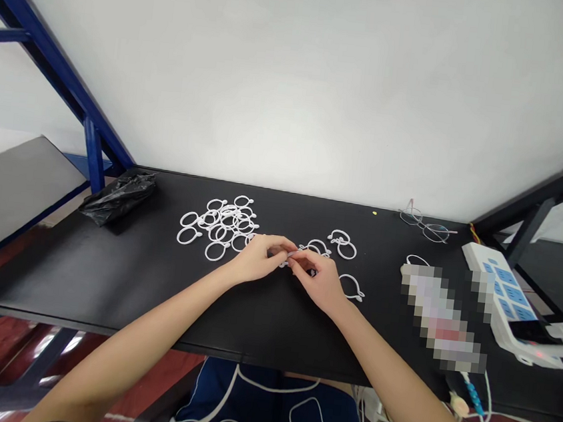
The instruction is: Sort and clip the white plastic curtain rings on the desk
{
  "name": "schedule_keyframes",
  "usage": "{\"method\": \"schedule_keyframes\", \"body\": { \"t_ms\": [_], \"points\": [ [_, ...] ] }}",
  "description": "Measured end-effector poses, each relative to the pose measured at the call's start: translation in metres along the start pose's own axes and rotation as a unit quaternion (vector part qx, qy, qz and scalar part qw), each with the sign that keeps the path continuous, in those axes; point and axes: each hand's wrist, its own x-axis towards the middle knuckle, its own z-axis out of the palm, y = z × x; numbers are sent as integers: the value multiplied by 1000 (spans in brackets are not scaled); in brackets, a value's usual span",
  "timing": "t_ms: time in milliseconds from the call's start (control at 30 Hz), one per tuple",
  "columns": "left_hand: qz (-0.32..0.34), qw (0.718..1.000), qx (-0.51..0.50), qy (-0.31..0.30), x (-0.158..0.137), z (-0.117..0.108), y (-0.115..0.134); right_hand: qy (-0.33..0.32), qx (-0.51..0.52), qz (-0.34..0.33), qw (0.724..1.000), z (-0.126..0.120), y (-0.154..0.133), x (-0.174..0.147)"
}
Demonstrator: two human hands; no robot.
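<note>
My left hand [262, 257] and my right hand [319, 281] meet over the middle of the black table, fingers pinched together on a small white plastic ring [283, 263]. Most of that ring is hidden behind the fingers. Beside my left hand lies a loose pile of white plastic rings [215, 251], several of them overlapping, with small rounded ends. A few more such rings [346, 249] are spread around my right hand, one of them [351, 287] close to its wrist and some partly covered by its fingers.
The black table [103, 279] backs onto a white wall. A crumpled black plastic bag [120, 197] sits at its left end. On the right are eyeglasses [425, 226], a blurred-out device [441, 318] with a cable, and a white power strip [504, 298]. White cables hang across my lap.
</note>
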Motion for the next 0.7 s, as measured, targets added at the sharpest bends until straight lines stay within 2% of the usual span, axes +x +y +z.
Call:
{"method": "schedule_keyframes", "body": {
  "t_ms": [133, 200, 300, 400, 533, 600, 700],
  "points": [
    [-6, 1000, -21, 8, 1, -3, -1, 11, 2, -1, 1000, 1, 0, 0],
    [5, 999, 16, 37, 2, -6, -2, 13, -7, 1, 1000, 1, 0, 0],
    [48, 980, 166, 97, 3, -13, -6, 14, -19, 3, 1000, 0, 0, 0],
    [71, 934, 332, 112, 4, -21, -9, 16, -21, 2, 1000, -1, -1, 0],
    [-7, 883, 455, 119, 4, -33, -12, 13, -28, -5, 1000, -2, -2, -1],
    [-48, 869, 476, 125, 4, -39, -13, 13, -29, -7, 999, -2, -2, -1],
    [-74, 859, 491, 122, 4, -44, -14, 14, -31, -9, 999, -2, -2, 0]
  ]
}}
